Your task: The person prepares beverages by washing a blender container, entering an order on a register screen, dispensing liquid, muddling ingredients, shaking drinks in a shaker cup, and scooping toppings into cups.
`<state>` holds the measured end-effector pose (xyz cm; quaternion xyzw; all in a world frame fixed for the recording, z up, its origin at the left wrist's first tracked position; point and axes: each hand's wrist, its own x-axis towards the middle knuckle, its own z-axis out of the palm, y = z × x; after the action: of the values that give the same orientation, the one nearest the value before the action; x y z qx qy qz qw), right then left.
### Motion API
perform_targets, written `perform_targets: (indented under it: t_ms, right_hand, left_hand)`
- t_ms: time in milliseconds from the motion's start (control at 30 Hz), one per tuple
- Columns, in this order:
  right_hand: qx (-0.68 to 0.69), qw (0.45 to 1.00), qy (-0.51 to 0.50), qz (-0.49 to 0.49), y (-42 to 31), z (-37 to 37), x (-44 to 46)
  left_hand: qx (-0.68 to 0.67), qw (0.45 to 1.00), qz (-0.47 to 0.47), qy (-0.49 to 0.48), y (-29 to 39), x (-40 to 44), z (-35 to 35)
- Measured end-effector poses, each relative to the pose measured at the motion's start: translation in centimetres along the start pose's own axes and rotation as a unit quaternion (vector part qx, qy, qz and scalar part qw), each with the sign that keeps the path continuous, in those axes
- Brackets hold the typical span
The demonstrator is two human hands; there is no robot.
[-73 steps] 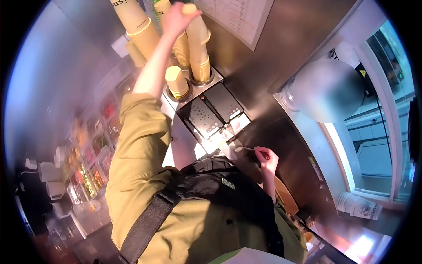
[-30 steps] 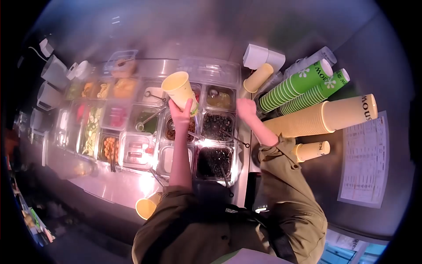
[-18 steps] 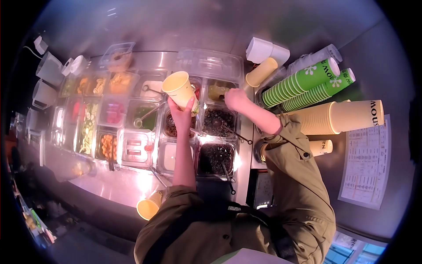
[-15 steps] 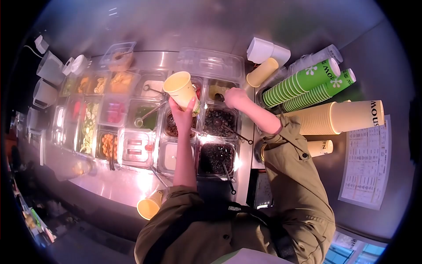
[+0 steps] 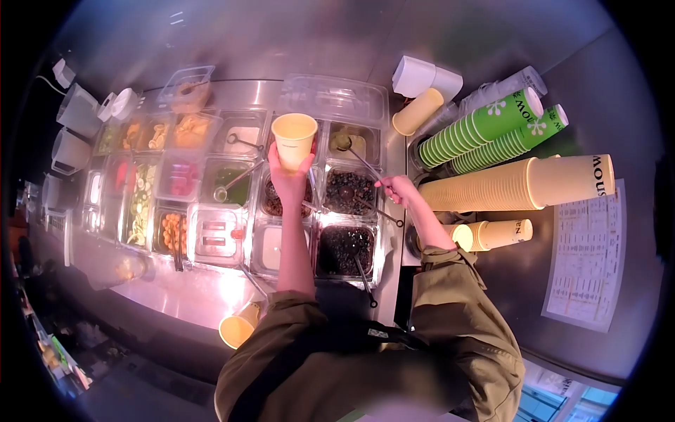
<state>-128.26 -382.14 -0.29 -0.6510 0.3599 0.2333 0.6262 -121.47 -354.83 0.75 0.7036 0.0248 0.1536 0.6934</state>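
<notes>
My left hand [image 5: 289,181] is wrapped round a pale yellow paper cup [image 5: 295,138], held upright above the topping containers with its mouth facing me. In my right hand [image 5: 399,190] is the end of a long-handled ladle [image 5: 364,163], gripped between the fingers. The ladle's bowl sits at a square container [image 5: 364,135] of yellow-green topping at the back right. Just below that lies a container of dark beans [image 5: 344,186], with its own ladle handle sticking out to the right. Nearer me is a container of black pearls [image 5: 341,253], also with a ladle.
Rows of topping containers run left, including orange cubes [image 5: 174,231] and green liquid [image 5: 238,188]. Another yellow cup [image 5: 239,328] lies tilted at the front. Stacks of green cups [image 5: 471,133] and yellow cups [image 5: 485,188] lie right, beside a printed sheet [image 5: 585,260].
My right hand has moved down and right, from over the topping container to the handle's end, so the ladle shows more. The cup has shifted slightly right and become more upright.
</notes>
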Motion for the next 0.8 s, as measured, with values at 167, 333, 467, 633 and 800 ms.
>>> perform_targets:
  t_ms: [167, 333, 467, 633, 800]
  right_hand:
    - [0.013, 0.996, 0.027, -0.089, 2.8, -0.2, -1.1]
    - [-0.009, 0.994, 0.046, -0.095, 2.9, -1.0, -3.9]
    - [0.009, 0.994, 0.034, -0.100, -0.1, -1.5, -9.0]
    - [-0.044, 0.975, 0.040, -0.213, -3.0, -2.2, -12.8]
    - [-0.508, 0.640, 0.361, -0.450, -4.4, 1.4, -18.0]
  left_hand:
    - [0.185, 0.979, 0.083, 0.008, 0.0, -0.1, -0.4]
    - [0.344, 0.931, 0.123, -0.015, -1.7, -0.1, -0.4]
    - [0.461, 0.883, 0.072, -0.058, 0.0, 0.7, 1.3]
    - [0.361, 0.925, 0.088, -0.078, 0.5, 1.5, 4.1]
    - [0.156, 0.980, 0.084, -0.087, 2.5, 1.1, 6.4]
